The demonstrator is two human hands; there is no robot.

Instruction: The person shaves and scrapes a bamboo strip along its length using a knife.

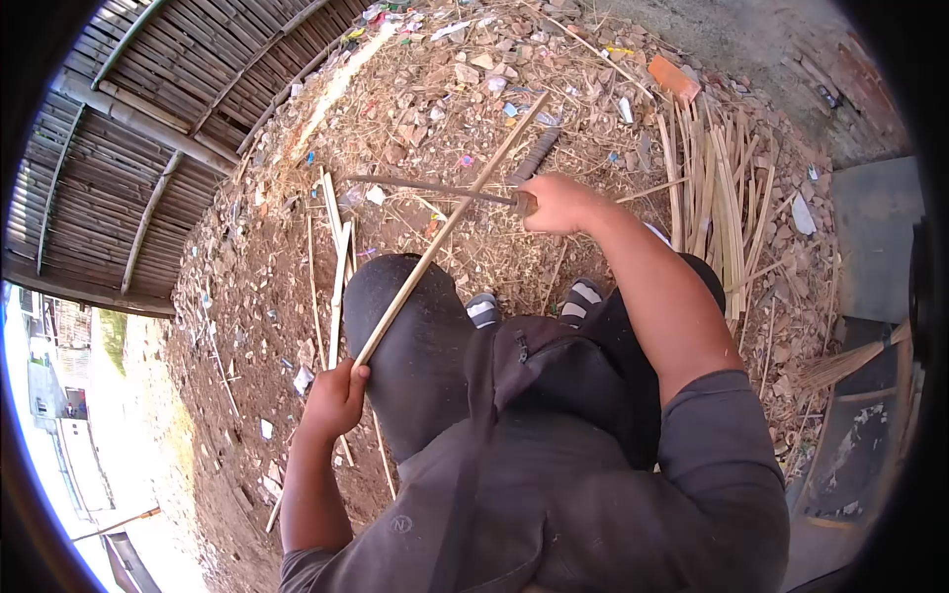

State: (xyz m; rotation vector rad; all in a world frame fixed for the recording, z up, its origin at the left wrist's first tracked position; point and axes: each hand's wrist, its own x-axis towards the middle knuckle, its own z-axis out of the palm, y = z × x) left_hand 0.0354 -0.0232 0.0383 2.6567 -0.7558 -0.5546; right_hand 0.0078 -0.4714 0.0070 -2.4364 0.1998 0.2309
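Observation:
My left hand point(337, 397) is closed round the lower end of a long pale bamboo strip point(425, 261), which slants up to the right across my left thigh. In my right hand point(556, 205) is the handle of a long thin knife point(415, 184). The knife's blade points left and crosses the strip near its upper part; whether the two touch is hard to tell. A dark ridged rod point(539, 153) lies on the ground just beyond my right hand.
Split bamboo strips point(727, 198) lie piled on the right, below an orange brick point(674, 77). More strips point(336, 267) lie left of my knees. A bamboo fence point(129, 148) stands at upper left, and a twig broom point(850, 364) is at far right. Stones and scraps litter the ground.

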